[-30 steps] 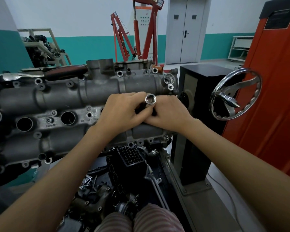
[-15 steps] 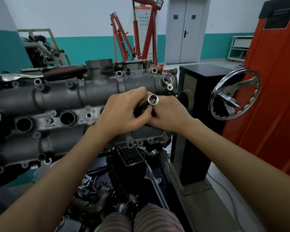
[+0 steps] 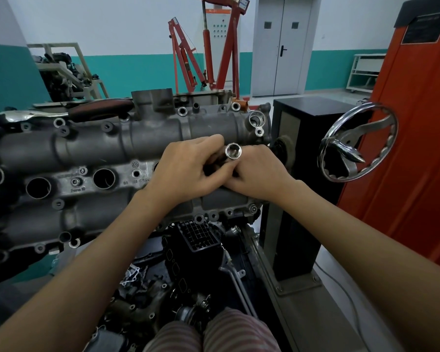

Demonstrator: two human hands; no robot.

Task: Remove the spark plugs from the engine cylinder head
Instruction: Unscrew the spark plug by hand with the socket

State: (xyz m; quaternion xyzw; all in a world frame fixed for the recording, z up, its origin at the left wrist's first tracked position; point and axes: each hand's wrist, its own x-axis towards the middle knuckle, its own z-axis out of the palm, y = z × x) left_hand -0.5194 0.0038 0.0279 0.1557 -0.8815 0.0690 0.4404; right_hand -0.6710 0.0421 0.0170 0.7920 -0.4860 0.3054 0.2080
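While both hands are bunched on the socket, status is mid-extraction at the well nearest the handwheel end of the cylinder head. My left hand has its fingers curled round the socket's shaft just below the open chrome mouth, which points up toward the camera; my right hand is tucked against it from the other side, fingers wrapped in at the base of the tool, though exactly what they pinch is hidden under my own knuckles. No ratchet on the socket, so I read this as finger-turning or lifting the tool out by hand (plug presumably already loose, can't confirm). Whether a spark plug sits inside the socket or is still down the well: cannot tell, the bore is covered by my hands. Progress as visible: two wells to the left are open round holes showing only dark inside, a third is partly cut off at the frame edge, and no plugs show in them, but I can't see the bottoms, so done or not is a guess. No removed plugs in sight anywhere. Left to do, by my judgement: get this one clear, set it down, check the remaining wells.
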